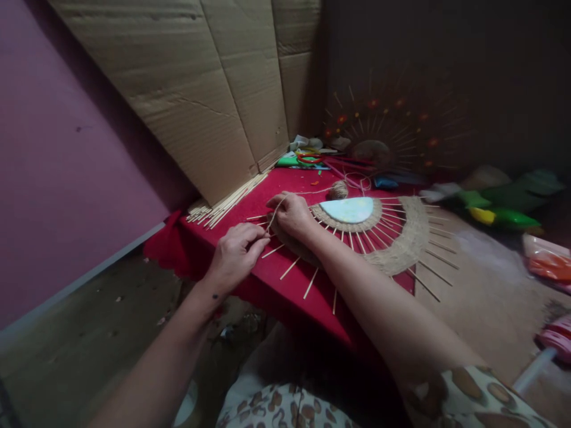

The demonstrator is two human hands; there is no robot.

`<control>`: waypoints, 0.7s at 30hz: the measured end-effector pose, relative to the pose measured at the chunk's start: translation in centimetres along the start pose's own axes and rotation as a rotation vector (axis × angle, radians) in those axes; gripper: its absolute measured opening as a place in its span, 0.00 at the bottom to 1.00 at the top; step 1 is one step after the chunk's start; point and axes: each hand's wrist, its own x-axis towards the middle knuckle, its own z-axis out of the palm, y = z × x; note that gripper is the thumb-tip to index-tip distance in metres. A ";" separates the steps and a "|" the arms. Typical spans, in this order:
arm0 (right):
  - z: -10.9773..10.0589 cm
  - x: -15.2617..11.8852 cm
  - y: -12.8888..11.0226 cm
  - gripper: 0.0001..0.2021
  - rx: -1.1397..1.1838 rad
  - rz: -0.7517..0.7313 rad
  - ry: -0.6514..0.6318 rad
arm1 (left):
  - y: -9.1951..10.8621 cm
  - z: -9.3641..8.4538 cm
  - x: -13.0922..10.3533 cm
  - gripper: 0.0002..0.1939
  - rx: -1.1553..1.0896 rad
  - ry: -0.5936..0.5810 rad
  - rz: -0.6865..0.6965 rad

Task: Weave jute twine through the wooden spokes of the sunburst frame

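Workpiece (413,238), a half-round fan of thin sticks with a woven outer band, lies on red cloth (289,184), its left end partly hidden beneath both hands. Left hand (236,252): thumb and forefinger pinched on a twine strand (275,213); whether a stick is also caught cannot be seen. Right hand (294,217): bent over the band, fingertips obscured; grip cannot be told. Markings: any print on the orange packet (551,261), cut off at right, is illegible. Second fan (371,152), spotted orange, is largely lost in shadow; a pink object (557,337) is cropped.
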 end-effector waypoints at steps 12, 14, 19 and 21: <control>-3.6 -1.8 -0.9 0.14 -0.077 -0.103 -0.171 | -0.2 -0.4 -1.0 0.06 0.069 0.048 0.085; -4.3 -3.2 -1.1 0.14 0.019 -0.127 -0.211 | 0.1 -0.3 -1.0 0.06 0.092 0.067 0.090; -5.7 -6.8 -1.9 0.18 0.615 0.019 -0.333 | 0.4 0.4 -0.6 0.07 0.136 0.017 0.137; -6.1 -7.7 -2.2 0.13 0.663 0.071 -0.219 | 0.3 0.6 -0.4 0.07 0.147 -0.001 0.158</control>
